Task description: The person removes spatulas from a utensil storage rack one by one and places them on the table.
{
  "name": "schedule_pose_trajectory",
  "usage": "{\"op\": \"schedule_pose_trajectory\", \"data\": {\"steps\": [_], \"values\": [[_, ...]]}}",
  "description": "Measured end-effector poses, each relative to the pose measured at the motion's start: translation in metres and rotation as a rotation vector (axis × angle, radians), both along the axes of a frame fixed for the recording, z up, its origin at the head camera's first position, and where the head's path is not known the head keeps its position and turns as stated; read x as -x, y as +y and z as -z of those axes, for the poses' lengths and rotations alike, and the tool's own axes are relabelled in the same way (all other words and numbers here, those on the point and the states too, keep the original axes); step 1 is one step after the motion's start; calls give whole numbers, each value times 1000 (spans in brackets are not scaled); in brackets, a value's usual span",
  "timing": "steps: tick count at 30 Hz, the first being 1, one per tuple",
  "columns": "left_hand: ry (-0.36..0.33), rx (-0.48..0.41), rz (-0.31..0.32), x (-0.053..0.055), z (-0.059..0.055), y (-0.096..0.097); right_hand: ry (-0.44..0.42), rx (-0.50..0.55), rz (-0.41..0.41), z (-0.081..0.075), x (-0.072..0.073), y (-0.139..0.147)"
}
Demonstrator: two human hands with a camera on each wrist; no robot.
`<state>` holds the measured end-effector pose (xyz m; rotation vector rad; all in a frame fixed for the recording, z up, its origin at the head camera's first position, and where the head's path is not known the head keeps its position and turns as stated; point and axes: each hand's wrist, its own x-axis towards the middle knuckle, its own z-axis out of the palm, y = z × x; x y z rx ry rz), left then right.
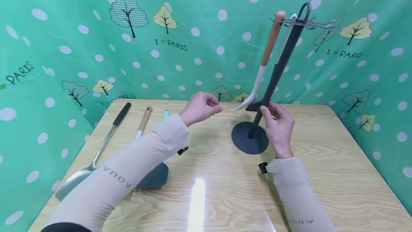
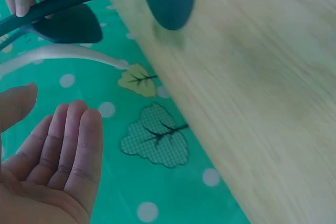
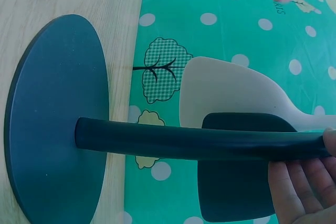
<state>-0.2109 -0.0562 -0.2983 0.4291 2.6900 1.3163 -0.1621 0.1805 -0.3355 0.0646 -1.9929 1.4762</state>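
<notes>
My right hand (image 1: 280, 126) grips the pole of a black utensil stand (image 1: 278, 74), thumb on one side and fingers on the other; its round base (image 3: 58, 124) is on the table. From the stand's top ring hang a white turner (image 1: 259, 78) with a brown handle and a dark-headed spatula (image 3: 236, 192) with a pale handle. In the right wrist view both heads lie behind the pole. To the left of the stand my left hand (image 1: 201, 108) is in the air, holding nothing; the left wrist view shows its fingers (image 2: 68, 150) nearly straight.
A steel wok turner (image 1: 103, 148) with a black handle lies on the left of the wooden table (image 1: 219, 167). Beside it are a brown handle (image 1: 145, 119), a light blue handle (image 1: 165, 114) and a dark spatula head (image 1: 155, 177), partly covered by my left sleeve. Dotted green cloth (image 1: 206, 38) hangs behind.
</notes>
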Motion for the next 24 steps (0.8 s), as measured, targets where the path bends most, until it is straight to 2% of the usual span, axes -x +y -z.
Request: {"op": "schedule_pose_trajectory", "data": {"steps": [7, 15, 24], "values": [[55, -35, -24, 7, -6, 18, -20, -26, 5, 1, 2, 0], [131, -117, 29, 13, -9, 42, -10, -89, 25, 1, 0, -3], [192, -180, 35, 16, -9, 73, 34, -112, 9, 0, -3, -4]]}}
